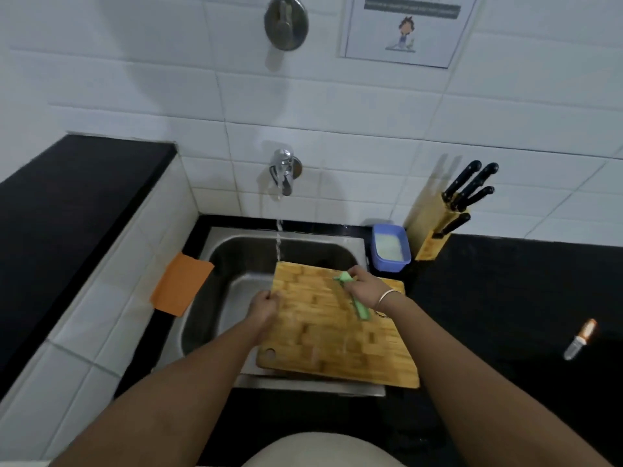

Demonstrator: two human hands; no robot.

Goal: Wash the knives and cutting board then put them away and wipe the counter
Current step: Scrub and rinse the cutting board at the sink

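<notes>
A wooden cutting board [323, 332] lies tilted over the right part of the steel sink [236, 264]. My left hand [264, 308] grips the board's left edge. My right hand [362, 288] holds a green scrubber [359, 308] against the board's upper right area. Water runs from the wall tap [285, 171] into the sink just behind the board. A wooden knife block [435, 230] with several black-handled knives stands on the black counter [522, 281] by the wall. An orange cloth [180, 286] hangs over the sink's left edge.
A blue tub [391, 247] with whitish liquid sits between sink and knife block. A small item with a copper-coloured end [581, 338] lies on the counter at right. A raised black ledge [67, 197] and a white tiled wall stand to the left.
</notes>
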